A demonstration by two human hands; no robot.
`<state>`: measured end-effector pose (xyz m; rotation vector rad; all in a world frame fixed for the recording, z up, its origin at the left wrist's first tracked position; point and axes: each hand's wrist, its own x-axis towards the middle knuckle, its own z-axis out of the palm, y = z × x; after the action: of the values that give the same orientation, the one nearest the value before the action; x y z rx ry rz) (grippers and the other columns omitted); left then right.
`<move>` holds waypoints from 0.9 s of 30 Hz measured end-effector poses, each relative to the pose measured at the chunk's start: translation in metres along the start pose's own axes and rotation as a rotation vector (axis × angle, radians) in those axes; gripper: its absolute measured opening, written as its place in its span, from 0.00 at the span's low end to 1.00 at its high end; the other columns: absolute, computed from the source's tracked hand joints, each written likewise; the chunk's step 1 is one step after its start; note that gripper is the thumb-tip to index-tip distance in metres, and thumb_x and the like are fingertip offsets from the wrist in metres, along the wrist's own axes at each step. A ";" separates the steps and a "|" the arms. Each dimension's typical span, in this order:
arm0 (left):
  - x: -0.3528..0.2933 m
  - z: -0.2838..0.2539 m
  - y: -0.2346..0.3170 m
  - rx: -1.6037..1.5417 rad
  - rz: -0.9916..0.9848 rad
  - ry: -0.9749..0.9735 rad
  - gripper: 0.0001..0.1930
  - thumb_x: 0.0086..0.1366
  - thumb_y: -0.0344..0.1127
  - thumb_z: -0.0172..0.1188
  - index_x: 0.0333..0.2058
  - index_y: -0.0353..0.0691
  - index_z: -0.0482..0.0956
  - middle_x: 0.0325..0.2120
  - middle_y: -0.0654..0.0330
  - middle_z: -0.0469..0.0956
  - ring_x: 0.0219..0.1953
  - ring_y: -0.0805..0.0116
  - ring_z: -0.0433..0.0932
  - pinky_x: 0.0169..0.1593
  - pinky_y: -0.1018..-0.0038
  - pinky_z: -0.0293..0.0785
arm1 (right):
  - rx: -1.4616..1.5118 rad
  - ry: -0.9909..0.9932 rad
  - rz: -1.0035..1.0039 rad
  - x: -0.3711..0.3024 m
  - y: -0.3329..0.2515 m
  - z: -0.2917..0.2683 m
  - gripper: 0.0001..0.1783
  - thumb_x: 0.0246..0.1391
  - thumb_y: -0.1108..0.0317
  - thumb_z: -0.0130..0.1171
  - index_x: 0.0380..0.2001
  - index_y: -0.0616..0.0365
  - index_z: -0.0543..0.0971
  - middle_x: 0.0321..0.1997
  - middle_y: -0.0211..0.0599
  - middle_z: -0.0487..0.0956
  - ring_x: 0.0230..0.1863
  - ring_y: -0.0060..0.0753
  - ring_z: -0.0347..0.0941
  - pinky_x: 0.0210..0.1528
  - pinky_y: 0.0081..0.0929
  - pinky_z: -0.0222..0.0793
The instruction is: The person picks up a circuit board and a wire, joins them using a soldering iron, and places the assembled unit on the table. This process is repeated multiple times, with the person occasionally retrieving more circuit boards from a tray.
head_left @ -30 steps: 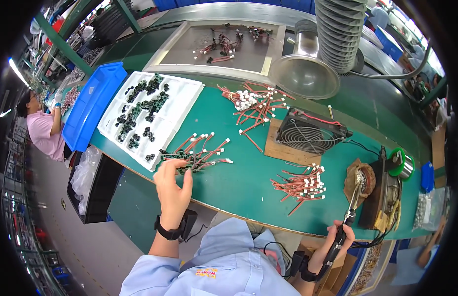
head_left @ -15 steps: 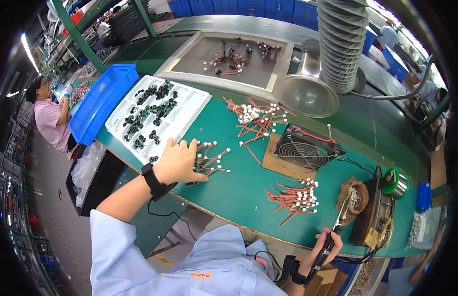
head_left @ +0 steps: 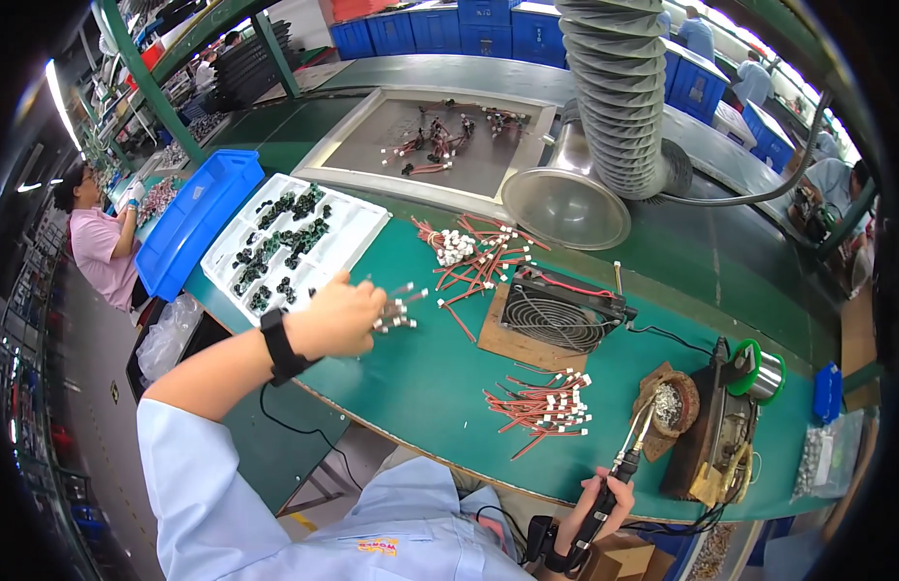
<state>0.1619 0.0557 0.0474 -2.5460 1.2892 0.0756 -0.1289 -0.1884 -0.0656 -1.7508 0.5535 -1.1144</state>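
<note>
My left hand [head_left: 338, 315] is closed on a bunch of short connector leads [head_left: 399, 308], blurred by motion, whose white plugs stick out past the fingers. It is beside the near right corner of a white compartment tray [head_left: 367, 229] that bears several small black-and-green parts. At lower right, my right hand [head_left: 604, 505] is wrapped round the black handle of a soldering iron [head_left: 591, 525]. The iron's metal tip end reaches to a round brown dish [head_left: 689, 416] with silvery bits in it. Red leads with white plugs [head_left: 536, 407] lie in a pile left of the iron.
Another pile of red leads [head_left: 478, 257] lies farther back, next to a black fan [head_left: 561, 315] on a wooden board. A metal fume hood [head_left: 565, 208], a framed plate [head_left: 372, 145], a blue bin [head_left: 202, 218] and a solder reel [head_left: 759, 373] surround the green bench. A co-worker [head_left: 96, 237] sits at far left.
My left hand was spread over the leads on the bench; it has closed on them and lifted them. My right hand still holds the soldering iron at the dish. The whole view has shifted slightly.
</note>
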 end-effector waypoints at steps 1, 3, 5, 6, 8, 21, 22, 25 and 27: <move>0.007 -0.014 -0.006 0.008 0.016 0.036 0.15 0.42 0.34 0.57 0.30 0.36 0.69 0.24 0.57 0.71 0.28 0.61 0.72 0.37 0.68 0.60 | 0.004 -0.015 -0.001 0.001 0.000 -0.001 0.13 0.51 0.82 0.50 0.39 0.57 0.66 0.36 0.44 0.72 0.28 0.25 0.67 0.33 0.20 0.65; 0.022 -0.044 -0.018 0.137 0.030 0.287 0.13 0.42 0.33 0.57 0.29 0.38 0.68 0.24 0.57 0.70 0.29 0.61 0.72 0.37 0.68 0.60 | 0.008 -0.019 -0.010 0.002 0.000 -0.002 0.13 0.50 0.82 0.50 0.39 0.57 0.66 0.36 0.44 0.72 0.28 0.25 0.67 0.32 0.20 0.66; 0.051 -0.069 -0.029 0.289 -0.018 0.464 0.14 0.43 0.32 0.56 0.32 0.38 0.69 0.24 0.57 0.69 0.30 0.61 0.72 0.40 0.68 0.60 | -0.040 -0.034 -0.041 0.002 0.001 -0.003 0.13 0.50 0.81 0.51 0.39 0.57 0.66 0.35 0.43 0.72 0.28 0.26 0.68 0.30 0.20 0.66; 0.067 -0.082 -0.035 0.302 -0.055 0.524 0.16 0.43 0.32 0.57 0.33 0.38 0.69 0.25 0.58 0.68 0.31 0.61 0.72 0.41 0.68 0.60 | -0.057 -0.041 -0.057 0.003 0.002 -0.003 0.13 0.50 0.81 0.51 0.39 0.57 0.66 0.34 0.43 0.72 0.27 0.26 0.68 0.29 0.20 0.66; 0.099 -0.103 -0.054 0.360 -0.107 0.676 0.21 0.43 0.35 0.60 0.38 0.38 0.69 0.30 0.56 0.68 0.36 0.62 0.71 0.45 0.66 0.60 | -0.057 -0.041 -0.074 0.003 0.002 -0.004 0.13 0.50 0.81 0.51 0.39 0.57 0.66 0.34 0.43 0.72 0.27 0.26 0.68 0.29 0.21 0.66; 0.171 -0.033 -0.088 0.108 -0.315 0.339 0.33 0.50 0.51 0.62 0.51 0.39 0.66 0.50 0.51 0.67 0.54 0.57 0.65 0.58 0.57 0.55 | -0.094 -0.068 -0.139 0.003 0.002 -0.004 0.12 0.49 0.81 0.52 0.38 0.58 0.67 0.31 0.43 0.72 0.23 0.28 0.68 0.27 0.22 0.66; 0.157 -0.034 -0.088 0.081 -0.252 0.338 0.31 0.51 0.50 0.62 0.49 0.39 0.68 0.47 0.51 0.69 0.52 0.56 0.67 0.57 0.57 0.56 | -0.104 -0.079 -0.154 0.001 0.002 -0.005 0.12 0.49 0.81 0.52 0.38 0.58 0.67 0.31 0.44 0.72 0.23 0.28 0.68 0.26 0.22 0.66; 0.113 -0.021 -0.080 0.011 -0.049 0.424 0.23 0.53 0.48 0.60 0.43 0.39 0.72 0.38 0.53 0.73 0.44 0.55 0.71 0.51 0.61 0.61 | -0.122 -0.066 -0.142 0.002 0.004 -0.006 0.12 0.49 0.81 0.52 0.37 0.59 0.67 0.31 0.43 0.72 0.23 0.28 0.68 0.26 0.22 0.66; 0.077 -0.009 -0.068 -0.067 -0.008 0.352 0.23 0.53 0.47 0.60 0.43 0.39 0.72 0.37 0.52 0.73 0.42 0.54 0.71 0.49 0.63 0.62 | -0.132 -0.061 -0.131 0.004 0.006 -0.004 0.12 0.49 0.81 0.52 0.37 0.59 0.67 0.31 0.43 0.72 0.23 0.28 0.68 0.26 0.22 0.66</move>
<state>0.2615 0.0310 0.0581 -2.7065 1.4173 -0.3524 -0.1298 -0.1966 -0.0688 -1.9519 0.4899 -1.1319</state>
